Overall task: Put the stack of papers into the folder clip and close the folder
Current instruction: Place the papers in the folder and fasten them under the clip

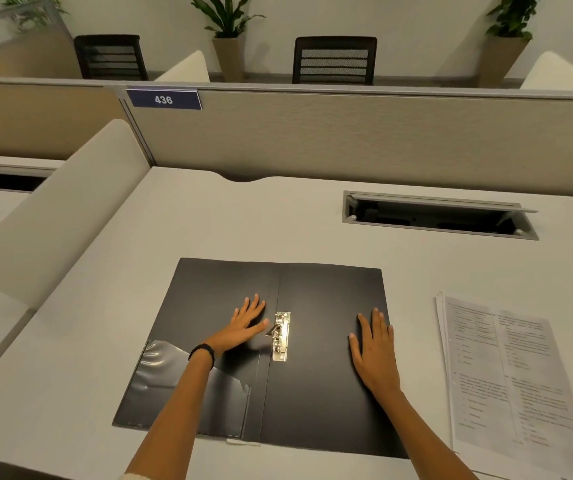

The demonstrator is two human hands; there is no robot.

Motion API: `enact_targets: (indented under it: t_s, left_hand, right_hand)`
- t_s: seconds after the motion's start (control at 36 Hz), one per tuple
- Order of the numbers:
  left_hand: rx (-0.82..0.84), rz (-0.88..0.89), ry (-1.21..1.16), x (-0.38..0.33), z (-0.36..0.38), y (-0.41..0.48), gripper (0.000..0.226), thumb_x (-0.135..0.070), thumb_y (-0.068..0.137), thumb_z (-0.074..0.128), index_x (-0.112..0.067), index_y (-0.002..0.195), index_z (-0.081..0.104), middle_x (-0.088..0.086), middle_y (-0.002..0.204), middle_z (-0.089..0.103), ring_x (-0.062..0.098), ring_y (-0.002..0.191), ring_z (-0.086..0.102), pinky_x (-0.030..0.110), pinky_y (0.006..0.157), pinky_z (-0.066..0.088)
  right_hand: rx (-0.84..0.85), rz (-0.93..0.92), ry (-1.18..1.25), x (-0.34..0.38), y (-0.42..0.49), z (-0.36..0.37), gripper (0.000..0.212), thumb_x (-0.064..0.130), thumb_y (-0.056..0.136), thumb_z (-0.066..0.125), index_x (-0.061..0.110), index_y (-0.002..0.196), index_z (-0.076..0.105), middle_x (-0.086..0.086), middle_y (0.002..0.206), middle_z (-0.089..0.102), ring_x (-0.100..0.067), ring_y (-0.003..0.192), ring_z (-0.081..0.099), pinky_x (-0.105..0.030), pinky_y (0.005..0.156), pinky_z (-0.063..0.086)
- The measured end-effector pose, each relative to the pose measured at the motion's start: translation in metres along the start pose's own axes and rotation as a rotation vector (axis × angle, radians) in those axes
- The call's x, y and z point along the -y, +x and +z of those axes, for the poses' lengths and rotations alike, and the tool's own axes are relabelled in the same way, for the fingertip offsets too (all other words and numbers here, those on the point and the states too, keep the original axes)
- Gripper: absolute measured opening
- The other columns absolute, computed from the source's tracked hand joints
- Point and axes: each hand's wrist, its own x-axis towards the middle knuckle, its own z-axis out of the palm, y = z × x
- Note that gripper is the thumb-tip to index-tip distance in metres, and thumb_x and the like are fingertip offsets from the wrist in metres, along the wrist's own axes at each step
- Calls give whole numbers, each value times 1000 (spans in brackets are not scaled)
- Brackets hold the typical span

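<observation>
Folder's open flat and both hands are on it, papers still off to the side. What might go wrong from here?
1. The left hand has its thumb right by the metal clip; if the lever springs, it may pinch.
2. The stack of papers lies fanned, edges uneven, so sheets may miss the clip unless squared first.
3. When the right hand lifts off to fetch the papers, the folder may slide on the smooth desk.

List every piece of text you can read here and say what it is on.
"436": white digits on the blue plate fixed to the partition.
Printed lines on the papers: too blurred to read.
No text shows on the folder or its clip.
</observation>
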Motion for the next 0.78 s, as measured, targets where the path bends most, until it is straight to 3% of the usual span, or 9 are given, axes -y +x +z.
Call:
enact_targets:
  t_s: [0.08,0.17,0.28,0.42,0.56,0.69,0.78]
  left_hand:
    - [29,-13,-100,-2,-8,-6,135,-93,34,46,-31,144,-2,-3,154,-18,28,139,-22,51,115,-5]
    - [88,-27,-108,-9,-14,-8,145,-87,28,58,-30,144,-6,-2,153,-20,28,139,-22,50,114,-6]
    - [147,-55,-81,-6,-19,-5,148,-83,26,65,-32,144,-7,-2,153,-24,29,139,-24,52,114,-5]
    - [185,-37,61,-9,-18,3,156,-89,20,57,-24,144,-11,2,151,-27,29,138,-27,50,113,-10]
    - [-17,28,62,-5,-4,13,155,-96,21,45,-17,144,-7,6,154,-20,24,140,-22,41,113,-13]
    - [-253,24,-130,-3,16,18,125,-83,47,55,-22,145,7,1,156,-9,21,142,-17,44,114,-10]
    - [-377,33,-163,0,25,23,132,-94,36,43,-23,144,16,-1,156,1,18,143,-10,41,115,-9]
  right_hand:
    - [0,2,10,-1,0,0,71,56,83,14,16,141,27,-11,153,16,-26,142,9,-38,115,1]
    - [0,9,21,-1,0,1,66,53,87,20,16,141,27,-11,153,16,-26,142,9,-38,115,2]
    - [-6,9,39,-1,0,1,60,44,88,29,15,141,27,-11,153,16,-25,142,9,-37,115,1]
    - [-16,5,46,-2,0,1,63,49,88,23,14,140,28,-11,153,18,-25,142,10,-35,115,1]
    - [-27,-3,30,-3,1,3,66,50,87,18,13,139,31,-12,152,21,-26,141,14,-36,115,3]
    - [-29,0,31,-4,1,3,70,51,85,12,12,140,30,-12,152,21,-25,141,14,-34,114,3]
    - [-27,0,29,-5,1,4,62,46,89,18,12,140,30,-11,152,20,-24,141,13,-34,114,2]
